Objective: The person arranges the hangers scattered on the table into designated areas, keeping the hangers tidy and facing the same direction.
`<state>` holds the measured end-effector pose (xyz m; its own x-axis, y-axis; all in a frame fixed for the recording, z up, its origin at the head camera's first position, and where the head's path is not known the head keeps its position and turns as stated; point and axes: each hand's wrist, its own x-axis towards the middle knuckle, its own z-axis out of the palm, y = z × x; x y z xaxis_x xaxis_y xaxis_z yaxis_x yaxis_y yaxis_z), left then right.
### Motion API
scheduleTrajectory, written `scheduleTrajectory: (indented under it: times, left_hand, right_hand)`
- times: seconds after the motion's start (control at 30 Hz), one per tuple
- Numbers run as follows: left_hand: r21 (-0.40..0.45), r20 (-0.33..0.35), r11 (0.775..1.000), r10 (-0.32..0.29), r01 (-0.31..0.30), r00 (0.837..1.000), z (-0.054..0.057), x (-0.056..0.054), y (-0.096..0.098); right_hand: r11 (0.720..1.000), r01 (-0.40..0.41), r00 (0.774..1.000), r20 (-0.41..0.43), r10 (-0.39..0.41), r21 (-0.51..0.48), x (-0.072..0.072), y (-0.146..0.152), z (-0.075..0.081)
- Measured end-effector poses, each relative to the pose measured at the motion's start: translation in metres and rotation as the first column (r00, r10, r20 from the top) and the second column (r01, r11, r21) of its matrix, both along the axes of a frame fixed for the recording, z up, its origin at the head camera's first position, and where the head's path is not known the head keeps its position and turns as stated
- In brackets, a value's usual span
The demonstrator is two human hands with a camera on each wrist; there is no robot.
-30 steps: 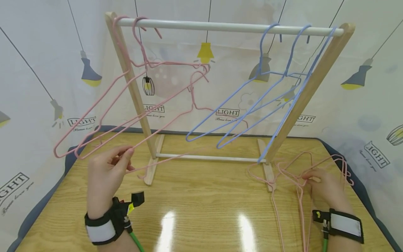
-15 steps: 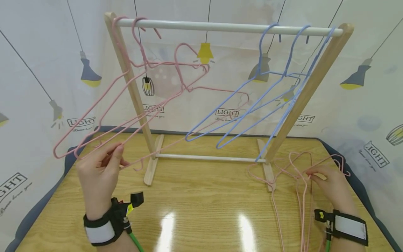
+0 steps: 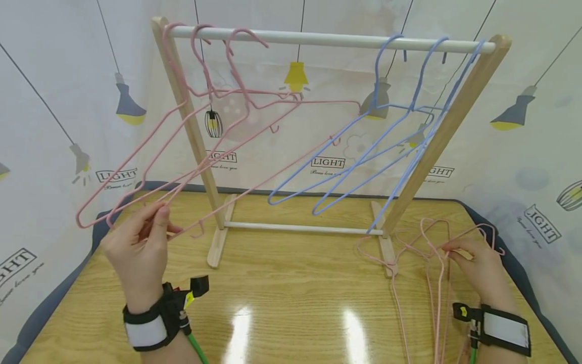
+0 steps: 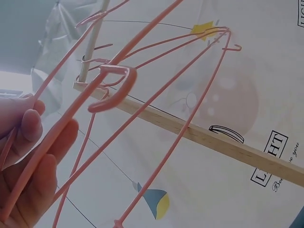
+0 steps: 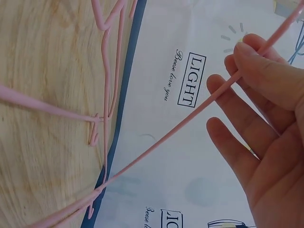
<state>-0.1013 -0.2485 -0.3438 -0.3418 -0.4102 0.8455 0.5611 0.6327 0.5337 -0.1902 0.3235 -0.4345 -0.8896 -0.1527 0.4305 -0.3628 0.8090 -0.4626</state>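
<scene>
My left hand (image 3: 138,253) pinches one end of a pink clothes hanger (image 4: 71,111), its thumb and fingers on the wire. That hanger's hook (image 3: 229,48) is up at the rack's white rail (image 3: 318,39) and overlaps it in the head view. Left of it, two pink hangers (image 3: 129,162) hang from the rail. Over the table's right side my right hand (image 3: 475,268) pinches the wire of another pink hanger (image 5: 175,130) between thumb and forefinger, the other fingers spread. More pink hangers (image 3: 394,293) lie tangled around that hand.
Several blue hangers (image 3: 375,71) hang at the rail's right end. Wooden posts (image 3: 193,126) with feet hold the rack up on the wooden table (image 3: 291,293). A lower white bar (image 3: 304,229) joins the posts. Behind stands a printed cloth backdrop (image 3: 318,126).
My left hand has moved left and lowered slightly, and the held hanger's hook has risen from well below the rail to its height. The right hand has shifted slightly and still grips its hanger.
</scene>
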Motion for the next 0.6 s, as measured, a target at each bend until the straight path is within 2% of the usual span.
scheduleTrajectory:
  times: [0.13, 0.37, 0.6]
  left_hand:
    - [0.035, -0.036, 0.999, 0.013, -0.012, 0.999, 0.0, -0.003, 0.002]
    - [0.137, -0.118, 0.99, 0.002, 0.014, 0.993, 0.003, -0.011, 0.007]
    - [0.155, -0.151, 0.988, 0.006, 0.017, 0.988, 0.005, -0.018, 0.011]
  right_hand:
    - [1.0, 0.021, 1.0, 0.006, -0.021, 0.009, -0.001, -0.001, 0.0]
    - [1.0, 0.013, 0.991, -0.13, -0.016, -0.026, -0.002, -0.002, -0.002]
    - [0.999, 0.012, 0.983, -0.182, -0.021, -0.051, 0.001, -0.009, 0.002]
